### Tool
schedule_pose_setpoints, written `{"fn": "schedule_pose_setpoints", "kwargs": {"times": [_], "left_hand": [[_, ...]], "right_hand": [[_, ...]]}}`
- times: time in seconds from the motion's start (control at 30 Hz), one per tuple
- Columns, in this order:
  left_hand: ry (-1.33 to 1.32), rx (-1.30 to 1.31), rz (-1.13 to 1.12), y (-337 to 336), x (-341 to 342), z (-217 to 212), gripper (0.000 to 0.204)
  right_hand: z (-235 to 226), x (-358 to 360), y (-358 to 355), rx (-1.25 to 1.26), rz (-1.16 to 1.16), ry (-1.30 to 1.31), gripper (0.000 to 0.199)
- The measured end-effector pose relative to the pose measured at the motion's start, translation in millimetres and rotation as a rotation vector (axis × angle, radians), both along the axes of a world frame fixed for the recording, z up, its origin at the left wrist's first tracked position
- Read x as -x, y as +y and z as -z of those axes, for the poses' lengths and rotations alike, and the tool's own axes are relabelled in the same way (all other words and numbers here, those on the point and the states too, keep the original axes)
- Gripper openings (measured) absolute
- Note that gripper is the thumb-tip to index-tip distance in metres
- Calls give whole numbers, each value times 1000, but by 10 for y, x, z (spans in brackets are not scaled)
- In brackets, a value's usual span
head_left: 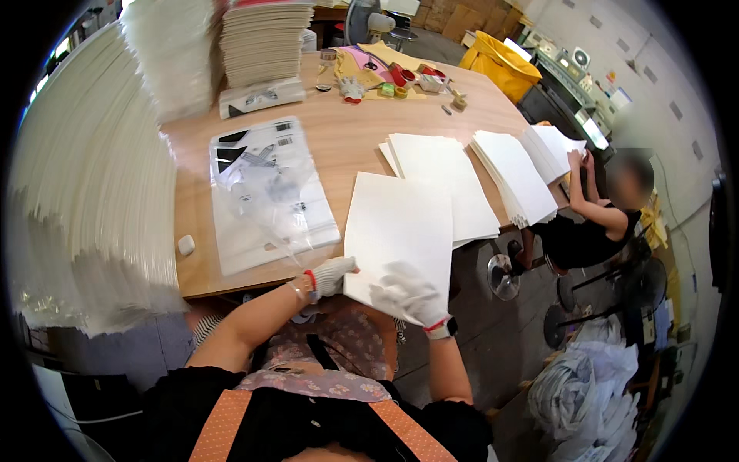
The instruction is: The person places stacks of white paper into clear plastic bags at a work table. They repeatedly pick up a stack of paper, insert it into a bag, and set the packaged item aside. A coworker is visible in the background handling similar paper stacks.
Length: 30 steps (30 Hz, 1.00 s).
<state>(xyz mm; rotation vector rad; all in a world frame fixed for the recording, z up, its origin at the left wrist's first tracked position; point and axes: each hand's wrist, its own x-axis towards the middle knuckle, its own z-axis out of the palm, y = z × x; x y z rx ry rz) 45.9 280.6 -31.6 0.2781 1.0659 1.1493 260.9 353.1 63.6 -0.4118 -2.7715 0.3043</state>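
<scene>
A stack of white sheets (400,223) lies at the table's front edge, its near end hanging over towards me. My left hand (332,277), in a white glove with a red cuff, is closed on its near left edge. My gloved right hand (416,295) is over the near right part, fingers stretched across the top sheet and blurred by motion. To the left lies a pile of clear plastic bags (269,192) with black print, the top one crumpled. Just beyond the sheets is another fanned pile of white sheets (435,165).
Tall white stacks (85,177) wall off the left side. A small white object (186,245) sits near the front left edge. Tape rolls (400,91) and cloths lie at the back. At right, a seated person (600,219) handles more sheets (550,150); plastic bundles (585,393) lie on the floor.
</scene>
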Motion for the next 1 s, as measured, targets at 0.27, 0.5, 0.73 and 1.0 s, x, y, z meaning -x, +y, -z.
{"fn": "schedule_pose_setpoints", "kwargs": {"times": [0.27,0.5,0.73,1.0], "left_hand": [[1215,-15,365,-664,-55,-1154,64],[1242,-290,504,-970,34,-1066,50],[2070,50,-789,-857,1687,-1650,48],[272,-594,-290,-503,2227,-1386,40]], "right_hand": [[930,87,-393,1573,516,812,30],[1157,636,-695,1532,478,721,37],[439,378,-608,1177,309,751,27],[-46,430,-529,258,266,157,29]]}}
